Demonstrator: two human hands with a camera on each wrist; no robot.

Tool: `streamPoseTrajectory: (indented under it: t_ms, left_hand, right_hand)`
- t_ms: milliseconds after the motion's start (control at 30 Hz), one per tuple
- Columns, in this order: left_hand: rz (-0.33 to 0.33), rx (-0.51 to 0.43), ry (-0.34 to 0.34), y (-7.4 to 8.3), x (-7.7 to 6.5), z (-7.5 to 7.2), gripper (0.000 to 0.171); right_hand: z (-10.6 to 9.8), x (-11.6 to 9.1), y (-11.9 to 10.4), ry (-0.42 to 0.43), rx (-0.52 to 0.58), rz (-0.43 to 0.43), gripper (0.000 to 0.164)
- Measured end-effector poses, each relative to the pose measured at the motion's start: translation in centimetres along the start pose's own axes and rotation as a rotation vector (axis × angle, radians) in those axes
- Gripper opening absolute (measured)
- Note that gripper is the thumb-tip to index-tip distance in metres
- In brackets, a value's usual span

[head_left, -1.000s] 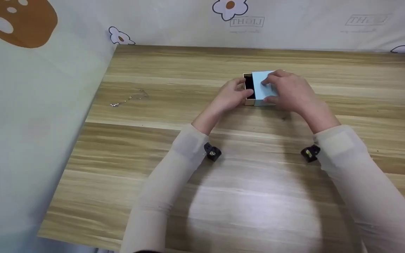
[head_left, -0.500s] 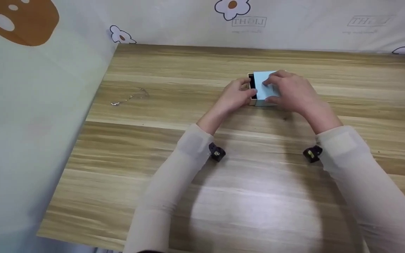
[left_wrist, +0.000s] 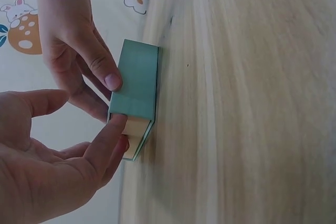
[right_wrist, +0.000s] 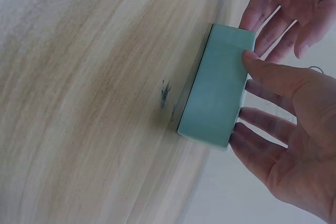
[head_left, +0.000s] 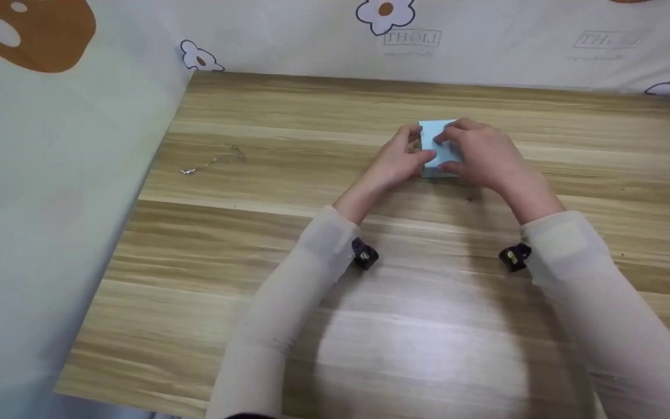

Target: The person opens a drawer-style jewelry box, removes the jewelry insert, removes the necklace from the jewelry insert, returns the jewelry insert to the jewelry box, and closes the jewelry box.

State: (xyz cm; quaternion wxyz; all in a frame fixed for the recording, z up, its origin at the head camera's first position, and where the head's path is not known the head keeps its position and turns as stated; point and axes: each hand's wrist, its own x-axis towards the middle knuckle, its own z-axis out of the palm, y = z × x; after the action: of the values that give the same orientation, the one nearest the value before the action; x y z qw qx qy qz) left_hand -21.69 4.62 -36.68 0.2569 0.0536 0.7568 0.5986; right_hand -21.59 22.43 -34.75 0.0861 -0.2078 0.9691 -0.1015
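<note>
A small light-blue slide box (head_left: pixel 441 155) rests on the table toward the back. My right hand (head_left: pixel 486 154) holds its sleeve, thumb on the near side and fingers over the top. At the box's left end, my left hand (head_left: pixel 396 160) pushes with extended fingers. Its fingertips touch the cream end of the inner tray (left_wrist: pixel 135 129), which sits nearly flush with the sleeve in the left wrist view. The right wrist view shows the box's long side (right_wrist: pixel 215 87) under the right thumb. What the tray contains is hidden.
A thin silver chain (head_left: pixel 216 159) with a small charm lies at the table's left. Patterned cloth (head_left: pixel 300 41) hangs behind and along the left of the wooden table (head_left: pixel 224 250). A dark mark (right_wrist: pixel 165 94) shows on the wood near the box.
My left hand has moved right, sliding the inner tray into the sleeve until its dark interior no longer shows. The right hand stays almost still on the box.
</note>
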Motion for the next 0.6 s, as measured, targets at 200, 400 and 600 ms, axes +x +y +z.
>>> streamPoseTrajectory:
  t_ms: [200, 400, 600]
  left_hand:
    - [0.005, 0.023, -0.001, -0.2, -0.1, 0.0, 0.059]
    - [0.038, 0.098, -0.018, -0.3, -0.1, -0.5, 0.059]
    - [0.117, 0.193, 0.088, -0.3, -0.2, -1.5, 0.050]
  right_hand:
    - [-0.2, 0.0, -0.1, -0.018, 0.000, 0.001, 0.046]
    - [-0.1, -0.2, 0.3, -0.043, 0.023, 0.012, 0.048]
    - [-0.2, -0.5, 0.9, -0.069, 0.056, 0.025, 0.053]
